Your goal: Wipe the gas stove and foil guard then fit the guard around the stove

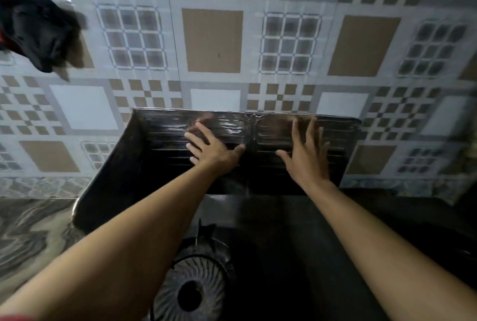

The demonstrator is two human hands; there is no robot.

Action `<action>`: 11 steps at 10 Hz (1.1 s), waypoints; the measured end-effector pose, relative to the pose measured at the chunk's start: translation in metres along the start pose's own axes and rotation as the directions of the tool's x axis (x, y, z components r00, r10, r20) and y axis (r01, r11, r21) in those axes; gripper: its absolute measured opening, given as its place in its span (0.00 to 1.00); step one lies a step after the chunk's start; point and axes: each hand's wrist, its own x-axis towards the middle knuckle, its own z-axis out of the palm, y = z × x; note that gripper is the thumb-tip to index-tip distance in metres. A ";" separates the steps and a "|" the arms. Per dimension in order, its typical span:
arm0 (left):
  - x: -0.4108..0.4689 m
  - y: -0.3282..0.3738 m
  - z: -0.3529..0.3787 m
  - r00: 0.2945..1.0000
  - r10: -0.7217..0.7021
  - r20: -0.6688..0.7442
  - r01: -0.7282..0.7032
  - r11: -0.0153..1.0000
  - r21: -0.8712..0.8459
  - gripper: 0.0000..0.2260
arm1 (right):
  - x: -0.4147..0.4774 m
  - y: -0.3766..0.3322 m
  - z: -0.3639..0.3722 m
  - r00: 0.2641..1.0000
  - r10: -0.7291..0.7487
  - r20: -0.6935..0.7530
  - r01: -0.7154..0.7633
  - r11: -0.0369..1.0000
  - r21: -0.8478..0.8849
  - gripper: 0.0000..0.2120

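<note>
The foil guard (160,137) stands upright behind the black gas stove (284,243), its shiny ribbed back panel against the tiled wall and a side panel folded forward on the left. My left hand (211,147) lies flat with fingers spread on the left half of the back panel. My right hand (307,155) presses flat on the right half, fingers apart and pointing up. Neither hand holds anything. A round burner (193,287) with a pan support shows below, between my forearms.
A dark cloth (38,34) hangs on the patterned tile wall (214,39) at the upper left. A marbled grey countertop (31,238) lies left of the stove. The right side of the stove is in deep shadow.
</note>
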 end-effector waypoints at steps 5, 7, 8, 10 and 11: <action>0.041 0.005 0.058 0.933 0.014 -0.359 -0.143 0.931 -0.337 0.61 | 0.020 -0.025 0.051 0.972 0.046 -0.230 0.006 0.975 0.221 0.51; 0.038 0.013 0.047 0.948 -0.057 -0.312 -0.041 0.953 -0.300 0.61 | 0.015 -0.029 0.039 0.981 0.069 -0.181 -0.024 0.970 0.241 0.52; 0.030 0.017 0.030 0.957 -0.113 -0.269 0.019 0.943 -0.331 0.61 | 0.009 -0.030 0.022 0.988 0.079 -0.135 -0.047 0.972 0.229 0.50; -0.009 0.010 -0.012 0.960 -0.111 -0.258 -0.013 0.899 -0.438 0.42 | -0.020 -0.029 -0.046 0.980 0.141 -0.140 -0.078 0.921 0.382 0.34; -0.047 -0.002 -0.021 0.984 -0.023 -0.179 -0.056 0.903 -0.425 0.31 | -0.036 -0.025 -0.085 0.985 0.141 -0.104 -0.090 0.916 0.391 0.24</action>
